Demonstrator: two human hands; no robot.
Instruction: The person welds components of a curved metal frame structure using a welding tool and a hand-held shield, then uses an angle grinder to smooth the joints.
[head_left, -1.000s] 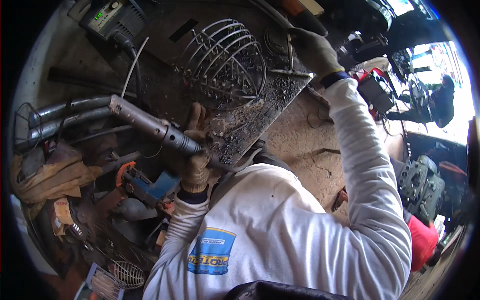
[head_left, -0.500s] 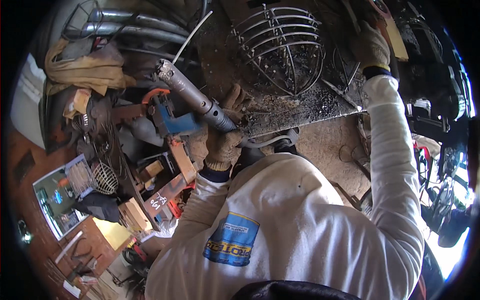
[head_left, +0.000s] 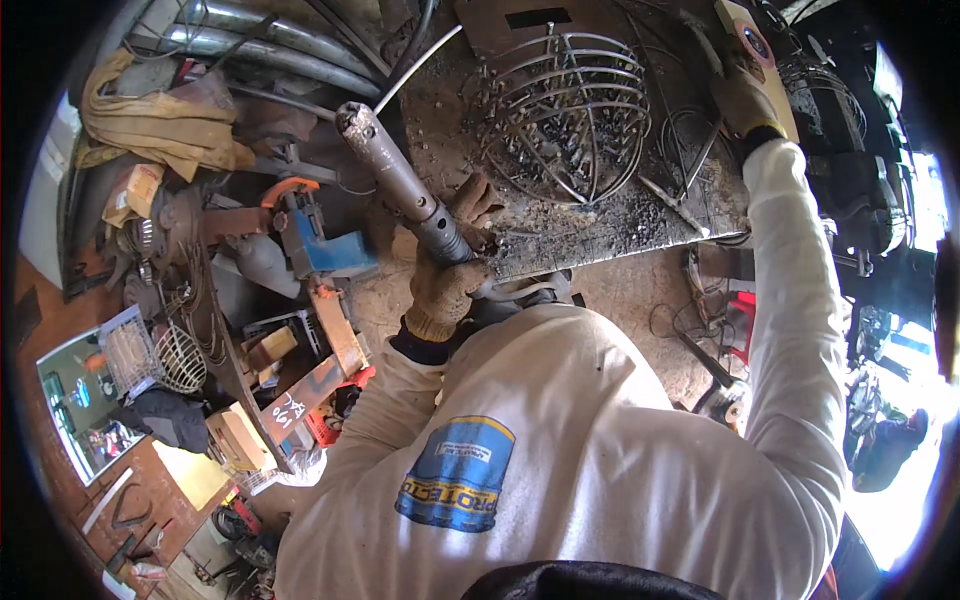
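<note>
My left hand (head_left: 442, 292), in a worn tan glove, is closed around the lower end of a grey cylindrical tool (head_left: 398, 185). The tool slants up and to the left along the near edge of a scorched metal worktable (head_left: 610, 235). A hose runs from it under my chest. A domed wire cage (head_left: 570, 110) sits on the table just right of the tool. My right hand (head_left: 745, 98), also gloved, reaches to the table's far right corner and lies against a tan flat piece (head_left: 748, 35). Its grip is unclear.
Loose wire rings (head_left: 690, 135) lie on the table by the cage. Left of the table are grey pipes (head_left: 270, 45), yellowish cloth (head_left: 160, 115), a blue and orange power tool (head_left: 315, 240), wire baskets (head_left: 165, 355) and cardboard boxes. Dark machines (head_left: 850, 150) stand at the right.
The view has swung, so the table and cage now sit higher and further right. My left hand keeps its hold on the grey tool. My right hand stays at the table's far corner.
</note>
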